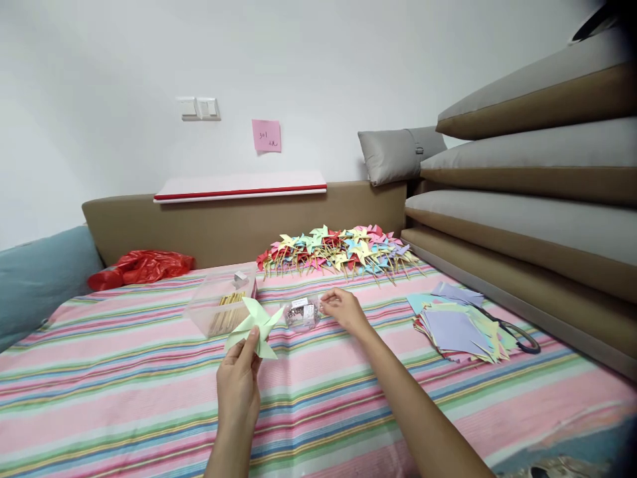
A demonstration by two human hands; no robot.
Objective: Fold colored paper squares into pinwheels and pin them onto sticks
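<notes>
A pale green paper pinwheel (266, 324) is pinched at its middle between the thumb and fingers of my left hand (239, 378). No stick shows on it. My right hand (346, 311) hovers at the right edge of a small clear plastic pack (302, 315) of dark little pieces with white labels. Its thumb and fingertips are drawn together; whatever lies between them is too small to make out. Behind the pinwheel stands a clear plastic box (199, 307), with thin wooden sticks (227, 313) and a small whitish block (240, 277) in it.
Finished pinwheels (343, 249) in many colours lie heaped at the back. On the right, scissors (522, 337) rest on cut paper sheets (452, 330). A red plastic bag (144, 267) lies back left. Stacked cushions (527, 172) wall the right side; striped cloth (149, 398) covers the surface.
</notes>
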